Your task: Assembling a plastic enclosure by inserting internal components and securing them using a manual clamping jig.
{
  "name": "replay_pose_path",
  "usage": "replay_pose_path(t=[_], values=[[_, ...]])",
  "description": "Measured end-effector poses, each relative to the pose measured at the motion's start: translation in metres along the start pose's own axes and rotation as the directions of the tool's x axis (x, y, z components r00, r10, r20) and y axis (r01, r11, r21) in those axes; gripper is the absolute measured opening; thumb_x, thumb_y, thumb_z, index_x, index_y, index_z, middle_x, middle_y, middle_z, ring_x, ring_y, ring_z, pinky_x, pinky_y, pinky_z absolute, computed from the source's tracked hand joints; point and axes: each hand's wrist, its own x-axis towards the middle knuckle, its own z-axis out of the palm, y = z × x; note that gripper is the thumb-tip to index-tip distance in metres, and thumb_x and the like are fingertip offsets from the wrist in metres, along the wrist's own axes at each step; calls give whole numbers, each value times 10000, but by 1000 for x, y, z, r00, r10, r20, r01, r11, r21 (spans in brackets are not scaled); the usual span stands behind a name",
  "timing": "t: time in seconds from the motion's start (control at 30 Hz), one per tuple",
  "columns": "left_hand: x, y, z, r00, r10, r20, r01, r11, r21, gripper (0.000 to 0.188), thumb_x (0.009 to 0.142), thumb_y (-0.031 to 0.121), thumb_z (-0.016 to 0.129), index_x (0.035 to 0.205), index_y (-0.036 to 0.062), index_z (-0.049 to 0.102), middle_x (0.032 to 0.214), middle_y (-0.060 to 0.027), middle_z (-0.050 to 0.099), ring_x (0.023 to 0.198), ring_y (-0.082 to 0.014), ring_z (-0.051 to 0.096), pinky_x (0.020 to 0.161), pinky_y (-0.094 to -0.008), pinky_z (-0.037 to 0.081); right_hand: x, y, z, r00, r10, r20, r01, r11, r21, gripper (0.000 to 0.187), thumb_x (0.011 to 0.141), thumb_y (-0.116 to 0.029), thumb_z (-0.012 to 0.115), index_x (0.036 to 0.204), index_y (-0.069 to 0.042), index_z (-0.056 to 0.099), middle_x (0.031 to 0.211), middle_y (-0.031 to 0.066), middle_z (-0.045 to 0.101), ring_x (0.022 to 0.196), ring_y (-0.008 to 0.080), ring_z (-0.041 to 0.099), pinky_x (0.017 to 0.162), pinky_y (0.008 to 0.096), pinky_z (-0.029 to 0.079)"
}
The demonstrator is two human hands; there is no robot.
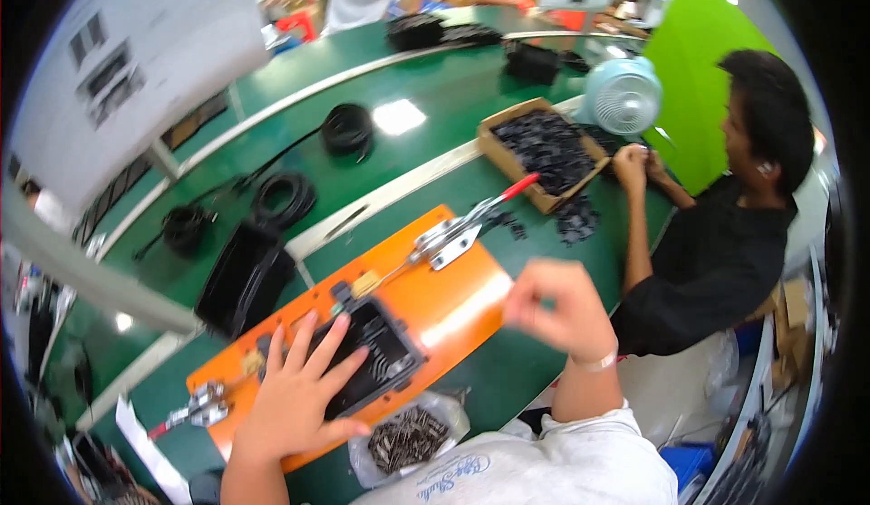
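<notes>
My left hand (304,378) lies with its fingers spread over a black plastic housing (385,337), covering part of it. The housing sits on an orange fixture plate (462,301). My right hand (557,306) is raised by the plate's right end, its thumb and fingers curled together in a pinch. Whatever it may hold is too blurred to make out. A toggle clamp (449,240) with a red handle stands at the plate's upper right. Another toggle clamp (207,405) is at its lower left. A bag of screws (408,442) lies near my body.
A cardboard box (544,152) of small black parts stands far right, beside a pale blue fan (623,96). Coiled black cables (347,129) and a black bin (243,278) lie beyond the plate. A co-worker (716,224) in black sits at right.
</notes>
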Motion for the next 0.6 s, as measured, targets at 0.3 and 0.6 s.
replay_pose_path(t=[0.3,0.6], values=[[10,-5,0,998,53,-43,-53,999,-1,897,733,762,536,1356,118,517,1555,-108,267,1431,-396,187,1113,-631,133,-45,-41,132,594,-254,763,666,687,-290,113,714,-142,597,735,-35,627,744,87,551,637,202,610,586,295,499],[-1,2,4,994,57,-90,-65,993,-95,852,731,629,671,1380,110,480,1551,-122,264,1430,-404,187,1105,-656,148,-39,-38,129,563,-298,771,648,738,-188,101,730,-137,592,748,-39,607,809,105,559,700,219,633,606,319,511]])
